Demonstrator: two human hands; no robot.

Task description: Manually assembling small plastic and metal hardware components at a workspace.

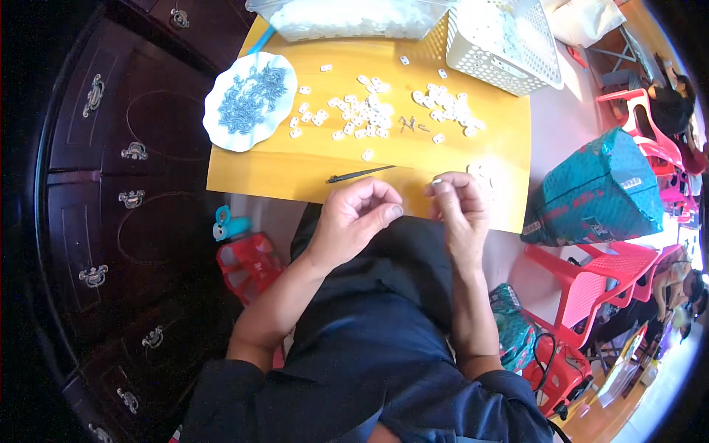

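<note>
My left hand [360,220] is held over the table's near edge, its fingers curled and the thumb close to the index fingertip. Whether something tiny sits between them is hidden. Facing it, my right hand [464,207] pinches a small white piece [437,181] between thumb and index finger. A thin dark pointed tool [359,175] lies on the yellow table [277,173] just beyond my left hand. Farther back are a loose pile of small white two-holed plastic pieces [363,114], a second group of them [447,105] and several small dark screws [413,124].
A white scalloped plate [216,122] full of grey metal screws stands at the table's left. At the back are a clear bin [354,22] and a white perforated basket [509,70]. A teal bag [598,192] and red plastic chairs [591,280] stand right; dark cabinets [148,229] line the left.
</note>
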